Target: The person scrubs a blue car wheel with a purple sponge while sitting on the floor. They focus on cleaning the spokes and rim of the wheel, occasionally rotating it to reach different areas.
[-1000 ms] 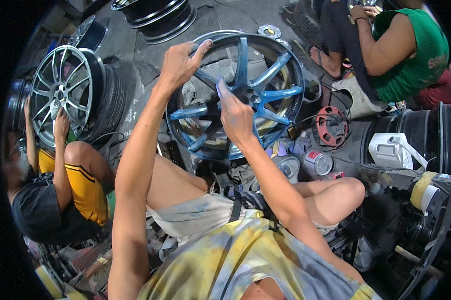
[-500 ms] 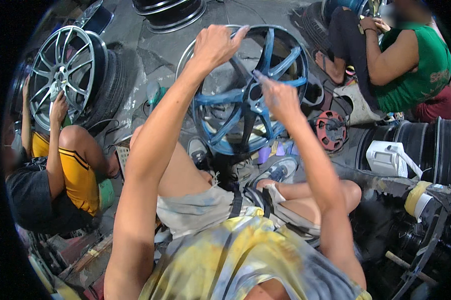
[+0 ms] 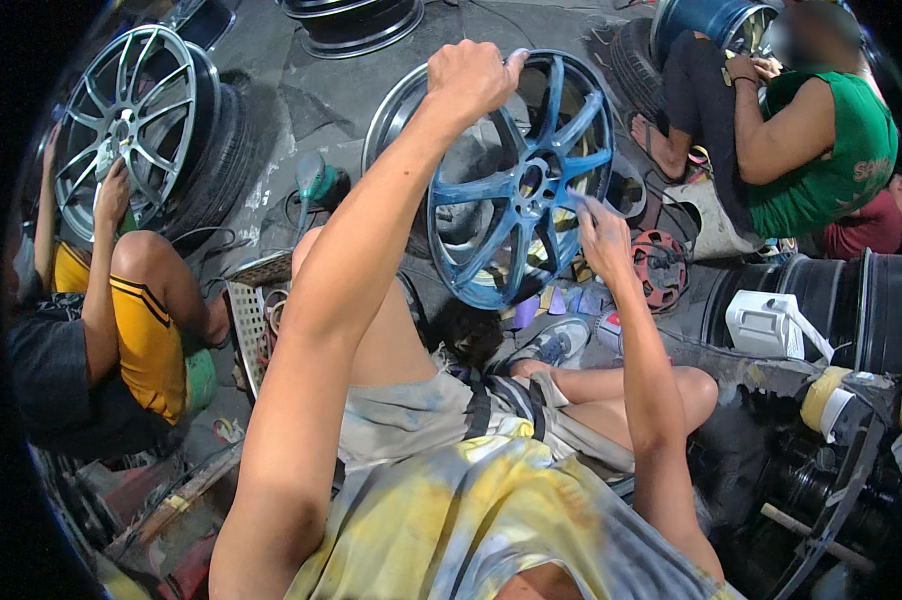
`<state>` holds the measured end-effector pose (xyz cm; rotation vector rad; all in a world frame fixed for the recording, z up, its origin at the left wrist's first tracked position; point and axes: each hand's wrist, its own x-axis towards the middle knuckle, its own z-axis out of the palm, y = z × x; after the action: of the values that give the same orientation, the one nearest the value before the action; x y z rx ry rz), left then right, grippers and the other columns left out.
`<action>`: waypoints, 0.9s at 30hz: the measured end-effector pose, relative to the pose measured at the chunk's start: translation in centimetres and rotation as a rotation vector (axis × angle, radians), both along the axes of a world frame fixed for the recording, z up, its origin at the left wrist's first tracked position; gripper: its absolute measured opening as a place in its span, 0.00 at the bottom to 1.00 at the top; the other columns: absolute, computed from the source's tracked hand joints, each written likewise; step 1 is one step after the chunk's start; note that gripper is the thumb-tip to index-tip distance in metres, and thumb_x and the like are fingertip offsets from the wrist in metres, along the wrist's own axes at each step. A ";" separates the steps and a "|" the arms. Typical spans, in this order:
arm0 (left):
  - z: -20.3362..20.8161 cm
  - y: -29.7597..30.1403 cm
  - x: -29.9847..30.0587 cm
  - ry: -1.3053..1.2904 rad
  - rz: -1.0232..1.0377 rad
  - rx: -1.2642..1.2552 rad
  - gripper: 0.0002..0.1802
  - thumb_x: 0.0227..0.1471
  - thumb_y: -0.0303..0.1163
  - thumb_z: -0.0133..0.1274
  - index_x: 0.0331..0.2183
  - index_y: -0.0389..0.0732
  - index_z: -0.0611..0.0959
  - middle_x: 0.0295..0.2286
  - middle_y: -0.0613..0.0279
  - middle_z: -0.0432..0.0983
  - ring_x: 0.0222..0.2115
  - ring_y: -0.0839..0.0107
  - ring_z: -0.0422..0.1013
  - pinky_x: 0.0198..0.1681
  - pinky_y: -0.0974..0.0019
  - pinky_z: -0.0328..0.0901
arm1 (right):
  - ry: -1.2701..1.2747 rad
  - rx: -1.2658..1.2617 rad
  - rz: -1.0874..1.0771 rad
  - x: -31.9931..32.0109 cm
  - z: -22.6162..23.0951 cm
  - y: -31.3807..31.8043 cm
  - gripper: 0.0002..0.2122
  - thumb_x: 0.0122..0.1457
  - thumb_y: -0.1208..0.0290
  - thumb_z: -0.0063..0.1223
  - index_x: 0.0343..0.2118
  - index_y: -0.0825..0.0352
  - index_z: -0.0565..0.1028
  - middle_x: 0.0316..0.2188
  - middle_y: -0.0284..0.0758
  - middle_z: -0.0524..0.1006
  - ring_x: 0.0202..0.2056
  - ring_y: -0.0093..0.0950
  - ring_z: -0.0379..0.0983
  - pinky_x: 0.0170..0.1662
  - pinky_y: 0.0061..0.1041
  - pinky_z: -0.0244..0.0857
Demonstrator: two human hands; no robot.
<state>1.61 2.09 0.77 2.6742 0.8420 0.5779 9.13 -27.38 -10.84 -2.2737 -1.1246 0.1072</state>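
A blue, dusty multi-spoke alloy wheel rim (image 3: 583, 168) stands tilted in front of me, between my legs. My left hand (image 3: 474, 78) is closed over its top edge, with the thumb sticking out to the right. Beside the right-hand spokes, just right of the hub, my right hand (image 3: 605, 240) is closed with the fingers pinched. A small purplish tip shows at those fingers; whether it is a thin pad or dusty fingertips I cannot make out. Purple scraps (image 3: 527, 310) lie on the floor under the rim, by my shoe (image 3: 559, 345).
At left, a person in yellow shorts (image 3: 149, 330) works on a grey rim (image 3: 176, 150). Another in a green top (image 3: 821, 150) sits at far right. A green power tool (image 3: 316, 180), perforated basket (image 3: 246, 335), red reel (image 3: 659, 268), white box (image 3: 764, 325) and black rims (image 3: 841, 300) surround me.
The blue rim has swivelled, its spoked face turning more to the right. My right hand has moved down and right from near the hub; my left stays on the top edge. The view has shifted slightly.
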 end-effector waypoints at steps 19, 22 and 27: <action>0.3 -0.4 -10.3 0.205 -0.043 -0.110 0.39 0.60 0.63 0.48 0.27 0.32 0.87 0.27 0.36 0.81 0.34 0.39 0.79 0.41 0.43 0.71 | 0.316 0.313 -0.302 -11.9 -10.5 -1.7 0.16 0.71 0.62 0.40 0.39 0.73 0.74 0.26 0.52 0.74 0.29 0.48 0.70 0.37 0.43 0.63; 0.0 -0.6 -10.3 0.173 0.002 -0.111 0.39 0.60 0.64 0.47 0.28 0.33 0.87 0.28 0.36 0.82 0.35 0.38 0.79 0.43 0.42 0.71 | 0.413 0.219 -0.271 -11.8 -9.4 -2.3 0.16 0.71 0.62 0.41 0.38 0.73 0.74 0.26 0.52 0.74 0.27 0.47 0.69 0.36 0.44 0.63; -1.0 0.7 -7.4 0.127 0.056 0.001 0.37 0.60 0.62 0.45 0.37 0.35 0.88 0.35 0.35 0.82 0.41 0.38 0.79 0.47 0.42 0.71 | 0.479 0.128 -0.109 -11.3 -8.7 -4.4 0.17 0.71 0.62 0.43 0.40 0.73 0.76 0.25 0.50 0.74 0.28 0.46 0.74 0.36 0.43 0.65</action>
<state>-5.82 2.78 -0.19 2.7190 0.9536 0.4239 -2.14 -31.76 -19.57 -2.0385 -0.7335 0.4925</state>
